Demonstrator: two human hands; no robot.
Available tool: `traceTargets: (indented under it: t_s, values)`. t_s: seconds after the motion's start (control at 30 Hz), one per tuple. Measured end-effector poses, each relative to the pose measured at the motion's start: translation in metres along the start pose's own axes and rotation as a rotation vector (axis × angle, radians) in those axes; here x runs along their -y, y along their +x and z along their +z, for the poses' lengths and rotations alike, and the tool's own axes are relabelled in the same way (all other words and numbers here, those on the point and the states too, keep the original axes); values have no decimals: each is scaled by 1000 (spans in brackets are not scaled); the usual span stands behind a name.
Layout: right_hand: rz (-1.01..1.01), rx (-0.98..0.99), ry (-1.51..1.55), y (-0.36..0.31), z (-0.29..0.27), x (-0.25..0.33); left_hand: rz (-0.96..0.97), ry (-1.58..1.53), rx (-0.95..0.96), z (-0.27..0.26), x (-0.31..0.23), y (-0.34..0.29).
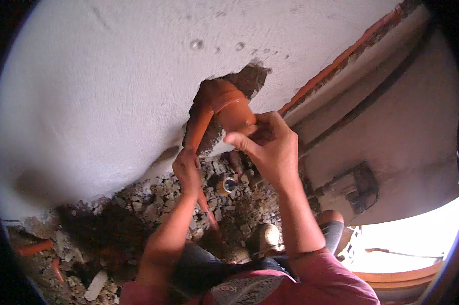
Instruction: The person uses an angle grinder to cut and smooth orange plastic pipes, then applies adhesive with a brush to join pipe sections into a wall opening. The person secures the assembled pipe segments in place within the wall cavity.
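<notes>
An orange plastic drainpipe branch fitting (232, 108) sits in a rough hole broken through the white wall (107, 91). Its narrower orange side pipe (200, 127) slopes down to the left, out of the hole. My left hand (187, 170) is wrapped round the lower end of that side pipe. At the right end of the wide fitting is my right hand (270, 145), its fingers bent against the rim and its thumb stretched out below. Part of the rim is hidden behind those fingers. Below my left hand, another orange pipe length (208, 211) runs down over the rubble.
Broken rubble (138, 203) covers the ground below the wall. An open can (227, 185) stands among it, near my feet. A power drill (349, 188) lies at the right. An orange strip (341, 58) runs along the upper right, beside a dark cable (372, 99). Orange pipe pieces (35, 248) lie lower left.
</notes>
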State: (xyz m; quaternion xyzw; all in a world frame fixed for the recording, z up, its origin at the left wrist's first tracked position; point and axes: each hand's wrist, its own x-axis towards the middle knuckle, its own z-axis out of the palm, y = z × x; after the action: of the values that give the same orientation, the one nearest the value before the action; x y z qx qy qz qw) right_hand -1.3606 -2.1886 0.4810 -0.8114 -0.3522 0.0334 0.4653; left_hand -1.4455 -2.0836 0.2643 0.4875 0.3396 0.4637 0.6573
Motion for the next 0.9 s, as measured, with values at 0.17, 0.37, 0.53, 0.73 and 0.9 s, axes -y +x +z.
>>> traceTargets:
  t_s: [0.17,0.37,0.53,0.73,0.9]
  values:
    - [-496,-141,-457,30,-46,-16,918,456,-62,3,-109,-23]
    - [-691,-156,-373,52,-54,-36,1011,1033,-78,12,-210,-15]
    - [-726,-128,-366,54,-59,-43,785,1246,-40,29,-233,-23]
    - [-759,-174,-258,60,-50,-55,812,1248,-64,32,-227,-24]
    - [-753,-182,-255,64,-47,-60,766,1217,-72,36,-228,-23]
